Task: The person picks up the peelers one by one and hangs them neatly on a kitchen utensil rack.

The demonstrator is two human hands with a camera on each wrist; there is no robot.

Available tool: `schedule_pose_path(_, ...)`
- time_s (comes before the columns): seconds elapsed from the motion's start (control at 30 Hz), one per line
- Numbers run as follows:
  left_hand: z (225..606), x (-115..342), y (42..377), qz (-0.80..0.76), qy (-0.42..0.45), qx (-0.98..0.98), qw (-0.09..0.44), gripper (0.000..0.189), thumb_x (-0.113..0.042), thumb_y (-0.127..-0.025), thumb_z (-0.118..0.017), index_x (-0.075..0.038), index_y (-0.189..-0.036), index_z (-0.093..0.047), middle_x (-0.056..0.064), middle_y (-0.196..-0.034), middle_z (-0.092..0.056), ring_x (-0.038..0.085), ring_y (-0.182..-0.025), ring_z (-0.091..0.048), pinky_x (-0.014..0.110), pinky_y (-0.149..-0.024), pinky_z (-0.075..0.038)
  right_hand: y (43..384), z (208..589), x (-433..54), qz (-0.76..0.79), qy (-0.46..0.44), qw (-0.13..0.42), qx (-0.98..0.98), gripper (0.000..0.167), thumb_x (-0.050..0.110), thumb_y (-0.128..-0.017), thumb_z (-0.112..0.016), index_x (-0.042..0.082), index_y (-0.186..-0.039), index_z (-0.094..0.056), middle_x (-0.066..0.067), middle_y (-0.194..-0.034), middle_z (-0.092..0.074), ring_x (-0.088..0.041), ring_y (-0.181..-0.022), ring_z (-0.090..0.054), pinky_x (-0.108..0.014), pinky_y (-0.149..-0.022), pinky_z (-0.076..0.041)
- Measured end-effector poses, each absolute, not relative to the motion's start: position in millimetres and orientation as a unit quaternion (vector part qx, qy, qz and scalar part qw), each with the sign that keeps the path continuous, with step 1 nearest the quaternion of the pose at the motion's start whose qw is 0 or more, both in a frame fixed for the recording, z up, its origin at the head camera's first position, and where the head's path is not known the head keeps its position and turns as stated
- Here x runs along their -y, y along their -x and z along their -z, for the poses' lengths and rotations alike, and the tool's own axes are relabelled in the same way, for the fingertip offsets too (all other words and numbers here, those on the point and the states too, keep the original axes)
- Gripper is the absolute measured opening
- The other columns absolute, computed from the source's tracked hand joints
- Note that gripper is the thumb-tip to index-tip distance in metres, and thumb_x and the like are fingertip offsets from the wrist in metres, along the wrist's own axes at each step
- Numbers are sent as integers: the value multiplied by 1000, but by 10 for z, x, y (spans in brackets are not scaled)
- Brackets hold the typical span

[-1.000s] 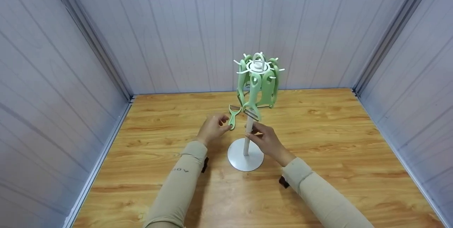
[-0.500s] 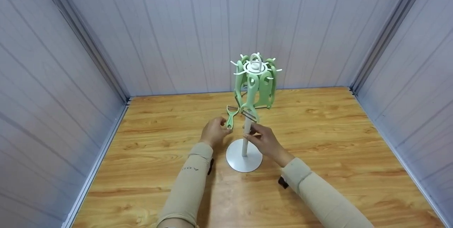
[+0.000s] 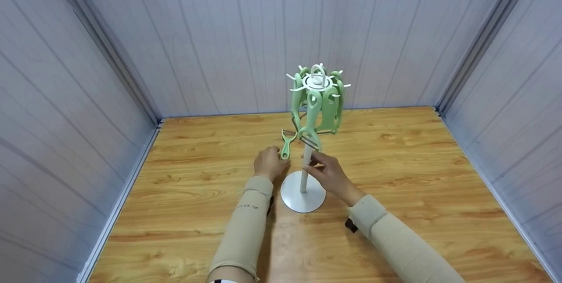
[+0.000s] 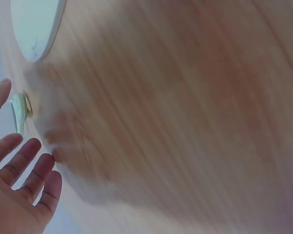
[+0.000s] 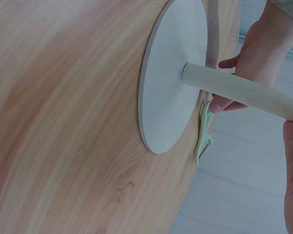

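Observation:
A green Y-shaped peeler (image 3: 286,146) lies on the wooden table, its blade end pointing away from me. My left hand (image 3: 270,163) is at the handle end of it. In the left wrist view the thumb and fingers (image 4: 31,165) are spread apart, with the peeler (image 4: 20,109) visible beyond the gap. My right hand (image 3: 327,172) grips the white pole (image 3: 304,181) of a stand, thumb along it in the right wrist view. Several green peelers (image 3: 312,111) hang from the hooks at the stand's top. The round white base (image 5: 168,83) sits flat on the table.
White hooks (image 3: 295,90) stick out around the stand's top, below a white loop handle (image 3: 319,70). Pale panel walls (image 3: 246,41) close off the table (image 3: 395,155) at the back and both sides.
My left hand has shifted slightly right beside the peeler's handle end. The peeler stays on the table, and my right hand keeps its grip on the pole.

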State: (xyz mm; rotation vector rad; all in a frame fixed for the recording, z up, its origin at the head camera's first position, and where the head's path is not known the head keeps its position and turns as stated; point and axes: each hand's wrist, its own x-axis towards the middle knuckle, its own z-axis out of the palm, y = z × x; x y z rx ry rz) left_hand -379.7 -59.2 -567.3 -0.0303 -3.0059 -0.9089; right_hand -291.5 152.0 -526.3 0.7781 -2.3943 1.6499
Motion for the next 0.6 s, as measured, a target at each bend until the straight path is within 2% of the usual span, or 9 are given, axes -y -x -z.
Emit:
schedule_pose_path(0.17,5695,563,3788,264,45,963,4,40,-24,-101,-80,-8,-137,-74,15,-126,-75,34,-116,-71,51,-99,-59,2929,5267,-1530,-544,-255,62,797,22,11,-107,-69,1,-127,-69,-19,-116,-75,-18,-102,-70,-26,-84,-63)
schedule_pose_path(0.27,5704,574,3780,251,63,966,3,30,-23,-103,-78,-9,-129,-77,15,-121,-74,34,-113,-70,51,-97,-59,2930,5266,-1529,-543,-257,66,796,20,10,-107,-69,1,-126,-69,-18,-115,-75,-17,-101,-70,-27,-84,-63)
schedule_pose_path(0.47,5713,643,3773,226,72,972,8,19,-23,-100,-80,-7,-110,-82,11,-106,-76,30,-100,-70,49,-88,-61,2928,5263,-1517,-547,-264,74,791,19,8,-107,-68,-1,-125,-69,-18,-111,-74,-13,-97,-69,-25,-83,-63)
schedule_pose_path(0.6,5702,717,3769,200,69,977,8,19,-24,-99,-81,-7,-92,-80,7,-90,-72,22,-82,-64,41,-75,-57,2933,5279,-1513,-554,-263,72,786,22,7,-107,-68,-2,-127,-69,-21,-112,-75,-14,-98,-69,-23,-83,-62)
